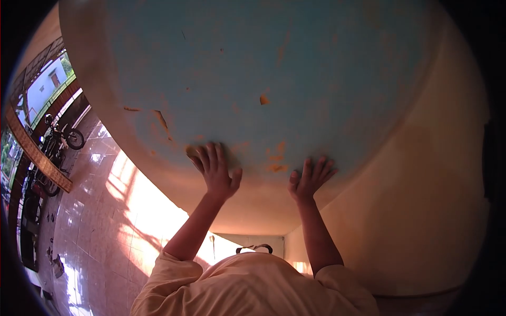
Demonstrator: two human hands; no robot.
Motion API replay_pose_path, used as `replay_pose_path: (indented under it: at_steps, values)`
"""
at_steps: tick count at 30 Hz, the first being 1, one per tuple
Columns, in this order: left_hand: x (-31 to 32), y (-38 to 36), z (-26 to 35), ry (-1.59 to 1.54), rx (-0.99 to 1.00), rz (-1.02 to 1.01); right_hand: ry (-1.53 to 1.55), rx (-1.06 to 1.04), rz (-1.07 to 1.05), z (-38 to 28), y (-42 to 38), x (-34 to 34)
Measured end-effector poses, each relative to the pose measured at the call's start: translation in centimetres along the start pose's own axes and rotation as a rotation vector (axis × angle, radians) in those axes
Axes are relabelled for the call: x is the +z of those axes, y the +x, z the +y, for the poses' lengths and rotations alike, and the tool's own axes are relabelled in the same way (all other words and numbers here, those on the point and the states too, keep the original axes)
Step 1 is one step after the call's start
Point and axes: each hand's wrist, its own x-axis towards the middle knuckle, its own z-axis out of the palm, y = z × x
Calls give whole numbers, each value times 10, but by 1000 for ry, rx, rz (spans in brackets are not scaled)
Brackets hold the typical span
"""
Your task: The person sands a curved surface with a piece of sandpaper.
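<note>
A large blue surface (237,63) with chipped, peeling patches fills the upper part of the head view. My left hand (215,168) lies against its lower edge, fingers spread and pointing up, with nothing held. To the right, my right hand (312,179) rests on the same surface, its fingers also apart and empty. Between the two hands is an orange-brown worn patch (276,168). Both palms face the surface and are hidden.
Shiny floor tiles (95,210) with bright sunlight lie at the left. Beyond them stand a motorcycle (66,138) and a curved brown beam (39,155). A plain beige wall (416,210) rises at the right.
</note>
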Motion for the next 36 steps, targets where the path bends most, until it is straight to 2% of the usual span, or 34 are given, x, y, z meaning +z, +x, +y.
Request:
replay_pose_path:
  at_steps: [1, 3, 5, 9, 12, 14, 18, 22, 24, 25, 26, 28, 30, 31, 34, 36]
  values:
    - [8, -23, 0, 9, -40, -88, 4, 10, -18, -2, -3, 2]
    - [14, -65, 8, 34, -1, -326, 23, 41, -18, -5, -10, 7]
    - [34, -115, 1, 108, 79, -323, 42, 74, -25, -8, -10, 2]
    - [34, -119, -14, 145, 109, -360, 61, 67, -76, 6, 10, -3]
    - [3, -33, -23, 186, 83, -254, 28, 51, -73, 19, 73, -15]
    - [-33, 57, -20, 249, 108, -188, 5, 49, -62, 24, 131, -28]
    - [-99, 226, -25, 361, 285, 155, -41, 1, -12, 33, 236, -41]
    - [-133, 347, -2, 255, 427, 391, -91, -51, 92, 27, 299, -43]
    - [-147, 371, 26, 219, 449, 115, -98, -73, 124, 25, 314, -42]
    - [-139, 383, 35, 354, 588, 109, -13, -94, 145, 24, 321, -43]
    - [-127, 376, 41, 116, 756, 162, 71, -114, 164, 25, 325, -45]
    - [-112, 364, 63, -16, 960, 69, 121, -175, 232, 20, 337, -52]
    - [-93, 349, 78, 84, 1215, 159, 394, -408, 331, 10, 347, -60]
    - [-92, 345, 82, 82, 1225, 168, 384, -409, 340, 3, 351, -62]
    - [-93, 345, 91, 1, 1244, 165, 552, -645, 157, -20, 359, -65]
    - [-102, 354, 85, 113, 1151, 179, 511, -623, 91, -24, 359, -59]
